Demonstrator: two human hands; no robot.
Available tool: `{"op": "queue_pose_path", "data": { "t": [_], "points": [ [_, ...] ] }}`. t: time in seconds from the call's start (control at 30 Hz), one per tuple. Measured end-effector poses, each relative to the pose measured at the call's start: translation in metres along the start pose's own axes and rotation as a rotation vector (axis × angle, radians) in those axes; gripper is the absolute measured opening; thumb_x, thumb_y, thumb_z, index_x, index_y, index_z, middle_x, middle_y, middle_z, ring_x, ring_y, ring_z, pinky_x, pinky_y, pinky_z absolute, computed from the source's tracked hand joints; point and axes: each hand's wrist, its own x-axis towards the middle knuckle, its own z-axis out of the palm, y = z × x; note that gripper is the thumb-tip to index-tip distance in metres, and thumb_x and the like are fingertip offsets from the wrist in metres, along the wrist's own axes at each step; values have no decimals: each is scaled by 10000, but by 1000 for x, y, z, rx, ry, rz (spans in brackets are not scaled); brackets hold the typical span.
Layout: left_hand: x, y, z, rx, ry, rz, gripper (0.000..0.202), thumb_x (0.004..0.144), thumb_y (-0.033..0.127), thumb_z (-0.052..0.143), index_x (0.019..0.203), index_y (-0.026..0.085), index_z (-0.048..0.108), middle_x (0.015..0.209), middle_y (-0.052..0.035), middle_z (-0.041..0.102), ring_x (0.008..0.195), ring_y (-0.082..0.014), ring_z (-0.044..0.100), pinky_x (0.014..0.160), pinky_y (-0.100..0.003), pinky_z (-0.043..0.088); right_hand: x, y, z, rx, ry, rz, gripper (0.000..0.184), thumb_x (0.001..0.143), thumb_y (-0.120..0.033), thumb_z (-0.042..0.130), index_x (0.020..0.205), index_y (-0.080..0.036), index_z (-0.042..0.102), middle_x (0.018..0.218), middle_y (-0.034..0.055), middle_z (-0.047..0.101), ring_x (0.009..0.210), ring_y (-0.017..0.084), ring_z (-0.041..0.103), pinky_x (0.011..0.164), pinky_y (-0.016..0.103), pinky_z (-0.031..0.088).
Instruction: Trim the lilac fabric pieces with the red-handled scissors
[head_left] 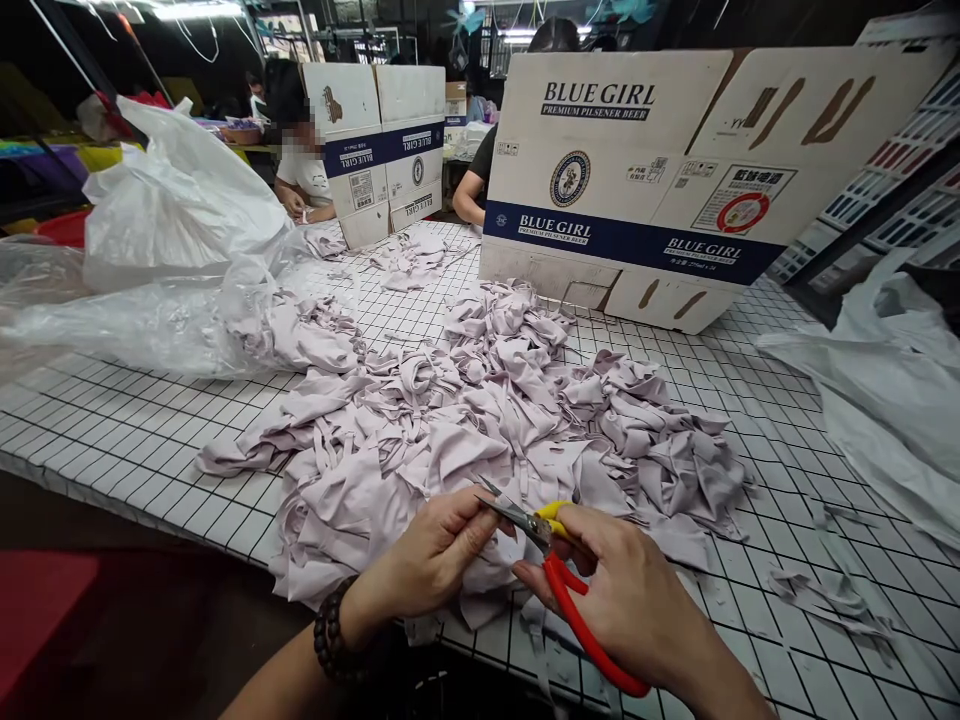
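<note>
In my right hand [626, 585] is a pair of scissors [566, 580] with one red and one yellow handle. Its slightly parted blades point up and left, close to the fingertips of my left hand [439, 545]. Thumb and forefinger of that left hand are pinched together on a bit of pale lilac cloth. A dark bead bracelet [330, 630] circles my left wrist. Under and beyond both hands spreads a large heap of pale lilac cloth pieces [465, 440], many with narrow straps, lying loosely tangled.
Printed beer cartons [622, 170] stand on the grid-patterned table [135, 440], with people seated behind them. Clear and white plastic bags [180, 200] lie at the left, another white bag [892, 380] at the right. Cloth scraps [832, 600] lie near the right edge.
</note>
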Motion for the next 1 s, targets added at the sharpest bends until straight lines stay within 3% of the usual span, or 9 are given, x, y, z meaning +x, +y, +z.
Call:
{"op": "queue_pose_path", "data": {
  "t": [0.17,0.43,0.67,1.0],
  "points": [
    [1,2,0,80,22,61,254,987,253,382,873,148,584,770,-33,589,701,-134,528,664,-227,407,-2,-2,4,24,96,-104,283,805,-422,649,803,-233,439,792,17,556,697,182,536,602,304,455],
    [-2,3,-1,105,-8,77,230,980,233,388,839,168,557,741,-21,557,680,-130,500,642,-224,395,-2,2,6,20,153,-167,308,798,-414,654,769,-237,404,763,19,544,672,179,523,588,303,455],
    [-1,3,-1,46,-28,88,257,998,267,364,871,169,564,764,-27,562,700,-132,512,653,-227,402,0,2,5,58,125,-170,275,761,-333,675,731,-236,419,712,-8,550,616,151,516,562,272,433],
    [-1,6,-3,20,-43,62,327,1006,337,345,842,165,571,758,-29,561,696,-134,511,661,-229,410,2,1,2,51,49,-115,313,748,-352,688,677,-236,405,643,-32,518,559,135,486,508,252,392]
  ]
}}
